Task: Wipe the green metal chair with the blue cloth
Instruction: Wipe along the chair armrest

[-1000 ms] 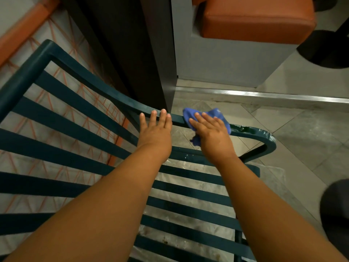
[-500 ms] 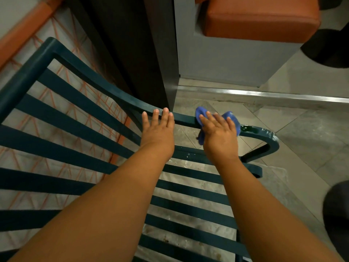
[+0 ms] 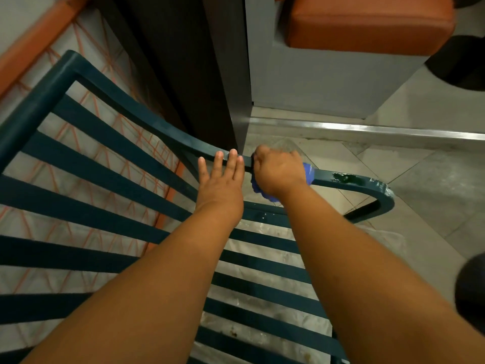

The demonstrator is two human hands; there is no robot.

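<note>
Since half a second ago, our right hand (image 3: 279,173) has curled its fingers (image 3: 265,153), wrapping the blue cloth (image 3: 307,173) around the green metal chair (image 3: 162,130) armrail; our left hand (image 3: 220,183) rests flat beside it, fingers straight. We should keep the wrap tight and slide toward the scuffed curved end.

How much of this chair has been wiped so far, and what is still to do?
Done: hard to judge; the armrest past the cloth shows a shiny, wet-looking patch. In hand: the right hand grips the blue cloth around the armrest rail, while the left hand rests flat on the same rail. Left: the seat slats bear whitish specks, and the back slats look untouched.
</note>
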